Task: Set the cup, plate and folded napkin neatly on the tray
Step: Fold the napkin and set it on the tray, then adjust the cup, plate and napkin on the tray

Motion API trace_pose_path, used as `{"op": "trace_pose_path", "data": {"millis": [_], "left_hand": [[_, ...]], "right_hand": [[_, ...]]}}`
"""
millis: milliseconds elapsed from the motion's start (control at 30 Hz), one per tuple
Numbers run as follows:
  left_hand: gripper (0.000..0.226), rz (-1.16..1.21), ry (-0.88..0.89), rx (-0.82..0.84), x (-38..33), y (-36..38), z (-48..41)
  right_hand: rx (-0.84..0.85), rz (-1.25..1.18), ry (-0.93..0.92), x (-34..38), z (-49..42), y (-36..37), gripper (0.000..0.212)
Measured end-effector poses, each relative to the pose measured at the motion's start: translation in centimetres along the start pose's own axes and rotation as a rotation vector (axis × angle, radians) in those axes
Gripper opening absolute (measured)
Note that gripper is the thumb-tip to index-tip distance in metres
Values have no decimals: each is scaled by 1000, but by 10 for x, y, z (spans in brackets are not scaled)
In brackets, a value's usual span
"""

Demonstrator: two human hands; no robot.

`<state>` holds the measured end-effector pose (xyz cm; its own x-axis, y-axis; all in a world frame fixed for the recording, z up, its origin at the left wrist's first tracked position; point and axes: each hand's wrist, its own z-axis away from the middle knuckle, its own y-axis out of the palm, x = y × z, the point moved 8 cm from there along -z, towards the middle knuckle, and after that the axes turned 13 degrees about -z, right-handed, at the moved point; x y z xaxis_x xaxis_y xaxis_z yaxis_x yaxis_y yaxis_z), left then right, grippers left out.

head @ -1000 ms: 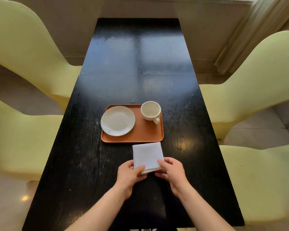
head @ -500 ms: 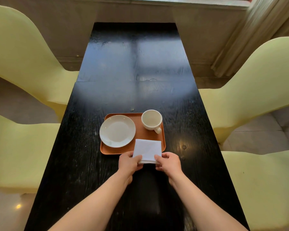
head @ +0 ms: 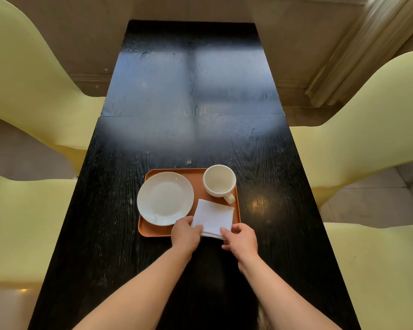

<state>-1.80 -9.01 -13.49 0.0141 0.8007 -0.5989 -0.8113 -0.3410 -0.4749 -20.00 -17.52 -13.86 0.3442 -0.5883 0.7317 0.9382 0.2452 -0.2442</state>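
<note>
While both bare forearms reach out over the long black counter, the orange tray serves as the anchor for everything else. It is a shallow rectangle with rounded corners and a low raised lip, matte and smooth, lying flat on the counter's coarse, open-grained wood, whose glossy finish throws back a pale window glare beyond the tray.

On the tray's left half sits the plate, a round white glazed disc with a broad shallow well; its left edge hangs slightly past the tray's lip. At the tray's far right corner stands the cup, upright, thick-walled, cream-white ceramic, its stubby handle pointing toward the tray's near right side.

Over the tray's near right corner is the napkin, a soft white square folded in layers, turned slightly askew, its far corner just beside the cup's handle and its near edge reaching past the tray's front lip. The left hand is pinched on the napkin's near left corner, thumb on top. The right hand is pinched on the near right corner likewise.

Pale yellow-green moulded chairs with smooth curved shells flank the counter on either side of the tray.
</note>
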Motion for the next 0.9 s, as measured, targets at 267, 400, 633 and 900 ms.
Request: {"op": "trace_pose_path", "data": {"millis": [267, 400, 633, 900], "left_hand": [[21, -111, 92, -51, -2, -11, 10], [41, -175, 117, -131, 13, -33, 18], [38, -399, 169, -334, 36, -94, 31], [52, -330, 156, -323, 44, -112, 18]], "right_hand": [[-25, 9, -33, -2, 5, -8, 25], [-77, 12, -80, 3, 9, -17, 24], [-88, 28, -174, 34, 4, -21, 16], [-136, 87, -256, 63, -8, -5, 26]]}}
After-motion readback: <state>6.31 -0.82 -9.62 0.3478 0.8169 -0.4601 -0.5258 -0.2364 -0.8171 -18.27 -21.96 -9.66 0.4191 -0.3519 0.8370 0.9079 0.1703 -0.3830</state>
